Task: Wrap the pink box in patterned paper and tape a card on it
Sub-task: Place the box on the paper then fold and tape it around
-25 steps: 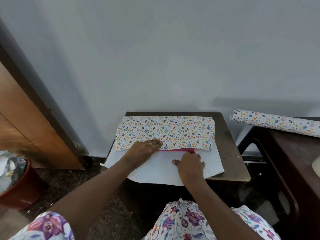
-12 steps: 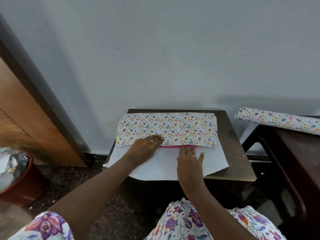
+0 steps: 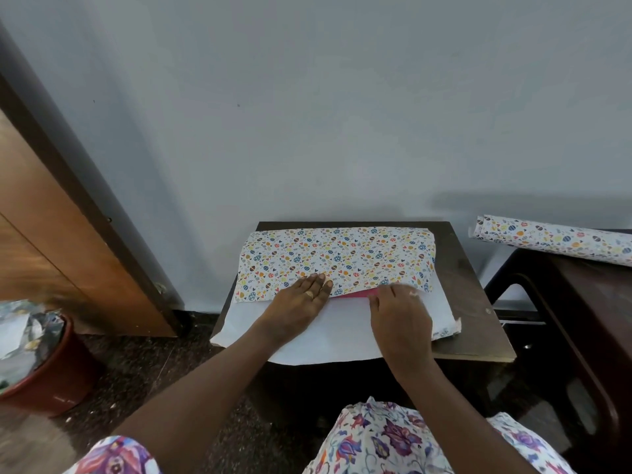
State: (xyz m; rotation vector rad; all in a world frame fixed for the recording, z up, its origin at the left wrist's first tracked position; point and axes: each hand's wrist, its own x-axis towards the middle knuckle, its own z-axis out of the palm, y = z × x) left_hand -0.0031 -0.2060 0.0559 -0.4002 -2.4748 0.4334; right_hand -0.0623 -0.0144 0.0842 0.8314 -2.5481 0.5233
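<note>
Having slid rightward, right hand fingers too blurred to read; left hand fingers flat on patterned paper.

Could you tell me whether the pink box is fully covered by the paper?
Not yet. The patterned paper is folded over it, but a strip of the pink box shows at the flap's edge.

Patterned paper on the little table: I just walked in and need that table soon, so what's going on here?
A person is wrapping a pink box. The far flap of patterned paper is folded over it, and the left hand presses flat on that flap. The right hand sits at the flap's edge, where a pink strip shows; its grip is blurred. The near flap lies flat, white side up, not yet folded.
</note>
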